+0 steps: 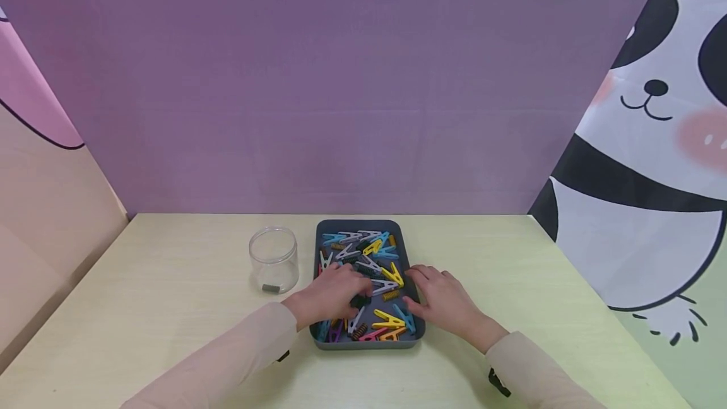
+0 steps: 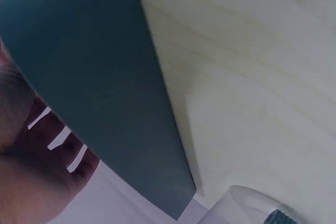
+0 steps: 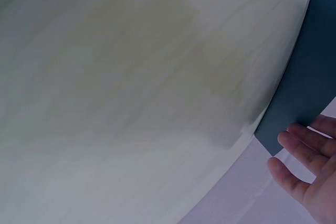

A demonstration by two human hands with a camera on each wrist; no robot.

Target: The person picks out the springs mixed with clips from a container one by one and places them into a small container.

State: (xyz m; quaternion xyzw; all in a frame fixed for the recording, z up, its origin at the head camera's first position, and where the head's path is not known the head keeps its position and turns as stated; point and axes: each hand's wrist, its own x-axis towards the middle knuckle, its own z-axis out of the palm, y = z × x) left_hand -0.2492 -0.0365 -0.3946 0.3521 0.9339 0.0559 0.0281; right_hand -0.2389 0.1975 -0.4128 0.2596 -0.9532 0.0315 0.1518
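A dark grey tray (image 1: 366, 345) holds a loose mix of plastic clothespins in white, yellow, blue, pink and purple, with brown springs (image 1: 390, 295) and dark springs among them. My left hand (image 1: 332, 292) reaches over the tray's left rim, fingers bent down into it. Between its thumb and fingers shows a dark item (image 1: 360, 301), perhaps a spring; whether they grip it is hidden. At the right rim my right hand (image 1: 445, 298) rests with fingers apart, holding nothing visible. Left of the tray, a clear round jar (image 1: 274, 257) contains a dark spring (image 1: 270, 288).
Tray and jar stand on a pale wooden table (image 1: 187, 289). Behind it hangs a purple backdrop (image 1: 341, 93). A panda-printed cloth (image 1: 636, 169) covers the right side. The tray's walls (image 2: 100, 77) rise beside both hands.
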